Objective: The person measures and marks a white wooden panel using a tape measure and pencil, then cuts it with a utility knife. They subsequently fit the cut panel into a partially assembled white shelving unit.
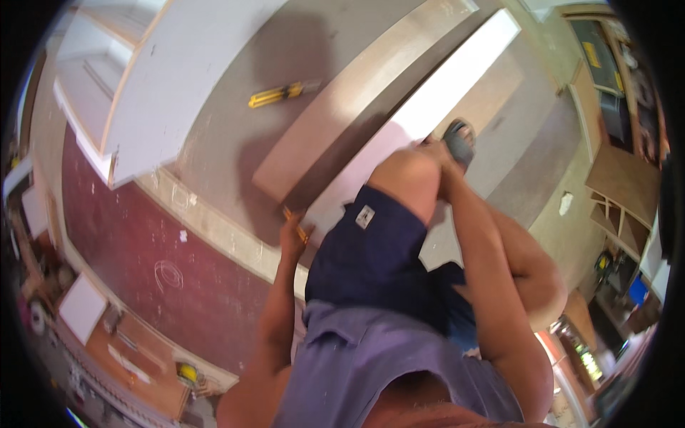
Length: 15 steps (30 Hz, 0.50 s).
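My left hand (293, 235) is closed around a thin orange-yellow stick (287, 212) that looks like a pencil. It is beside the near end of a long board assembly, which has a beige panel (357, 96) on one side and a bright white panel (457, 78) on the other, with a dark gap between them. My right hand (432, 146) reaches past my bent knee to the white panel's near side. Its fingers are blurred and partly hidden by the knee. My sandaled foot (460, 143) rests just beyond it.
A yellow and black utility knife (277, 94) lies on the grey surface left of the boards. A white cabinet carcass (185, 78) stands at the upper left. A dark red panel (157, 264) lies at the left; wooden cabinet parts (621, 185) stand at the right.
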Each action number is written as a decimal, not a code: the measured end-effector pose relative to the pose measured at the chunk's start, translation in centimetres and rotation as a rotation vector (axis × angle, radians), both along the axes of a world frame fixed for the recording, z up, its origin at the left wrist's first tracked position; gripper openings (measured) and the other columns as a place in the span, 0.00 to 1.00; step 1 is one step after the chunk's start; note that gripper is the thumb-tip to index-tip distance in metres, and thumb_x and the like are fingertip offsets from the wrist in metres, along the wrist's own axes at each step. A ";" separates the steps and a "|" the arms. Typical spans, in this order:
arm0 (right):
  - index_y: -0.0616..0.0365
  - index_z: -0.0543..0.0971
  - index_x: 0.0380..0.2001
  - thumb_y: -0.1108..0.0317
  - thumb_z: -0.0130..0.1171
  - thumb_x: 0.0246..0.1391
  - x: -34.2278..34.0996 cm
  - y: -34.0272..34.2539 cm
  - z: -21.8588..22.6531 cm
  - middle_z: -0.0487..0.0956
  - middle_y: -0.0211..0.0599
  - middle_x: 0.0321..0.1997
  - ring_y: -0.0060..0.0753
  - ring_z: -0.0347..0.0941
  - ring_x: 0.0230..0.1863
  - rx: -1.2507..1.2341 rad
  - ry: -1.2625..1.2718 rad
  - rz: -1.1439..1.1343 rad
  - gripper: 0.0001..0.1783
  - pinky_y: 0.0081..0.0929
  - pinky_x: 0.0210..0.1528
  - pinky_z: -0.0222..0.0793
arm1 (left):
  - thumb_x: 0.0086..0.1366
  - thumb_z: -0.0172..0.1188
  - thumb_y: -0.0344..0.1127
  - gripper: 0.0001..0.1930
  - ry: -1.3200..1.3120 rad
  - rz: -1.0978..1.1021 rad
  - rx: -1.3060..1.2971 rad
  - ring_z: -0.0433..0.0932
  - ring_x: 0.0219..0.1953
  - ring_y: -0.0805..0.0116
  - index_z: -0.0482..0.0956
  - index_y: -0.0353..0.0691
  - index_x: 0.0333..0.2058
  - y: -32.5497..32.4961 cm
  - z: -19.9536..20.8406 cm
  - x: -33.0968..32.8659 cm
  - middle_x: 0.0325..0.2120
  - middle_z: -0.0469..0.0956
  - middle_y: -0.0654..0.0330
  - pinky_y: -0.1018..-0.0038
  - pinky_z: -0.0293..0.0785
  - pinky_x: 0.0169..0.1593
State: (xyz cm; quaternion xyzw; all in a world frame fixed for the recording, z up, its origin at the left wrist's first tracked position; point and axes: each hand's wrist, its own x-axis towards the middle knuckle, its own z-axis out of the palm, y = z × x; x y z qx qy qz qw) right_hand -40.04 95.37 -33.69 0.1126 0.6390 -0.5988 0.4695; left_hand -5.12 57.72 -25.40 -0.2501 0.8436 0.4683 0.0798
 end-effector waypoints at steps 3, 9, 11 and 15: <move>0.60 0.71 0.62 0.65 0.59 0.64 0.5 1.1 -0.8 0.81 0.33 0.49 0.29 0.78 0.47 0.238 0.064 0.059 0.25 0.31 0.46 0.76 | 0.59 0.72 0.36 0.21 -0.064 0.057 0.082 0.81 0.50 0.45 0.79 0.36 0.49 0.6 -0.3 1.0 0.45 0.83 0.46 0.61 0.77 0.52; 0.60 0.73 0.59 0.62 0.60 0.64 1.9 1.0 1.0 0.81 0.32 0.46 0.28 0.77 0.44 0.280 0.037 0.097 0.23 0.29 0.43 0.75 | 0.57 0.75 0.35 0.22 -0.066 0.197 0.095 0.83 0.47 0.51 0.79 0.35 0.48 1.6 0.1 1.4 0.42 0.83 0.47 0.63 0.78 0.49; 0.60 0.73 0.57 0.61 0.60 0.64 2.1 1.1 1.3 0.81 0.32 0.45 0.28 0.77 0.43 0.287 0.031 0.114 0.23 0.29 0.42 0.74 | 0.55 0.76 0.34 0.23 -0.084 0.331 0.140 0.83 0.45 0.55 0.78 0.35 0.47 1.8 0.4 1.7 0.41 0.83 0.50 0.65 0.78 0.49; 0.59 0.74 0.55 0.59 0.61 0.63 2.9 2.1 1.8 0.81 0.32 0.43 0.27 0.76 0.41 0.305 0.019 0.154 0.22 0.28 0.40 0.73 | 0.53 0.79 0.33 0.28 -0.109 0.486 0.190 0.80 0.49 0.61 0.74 0.35 0.49 1.8 0.7 3.5 0.44 0.80 0.52 0.67 0.76 0.53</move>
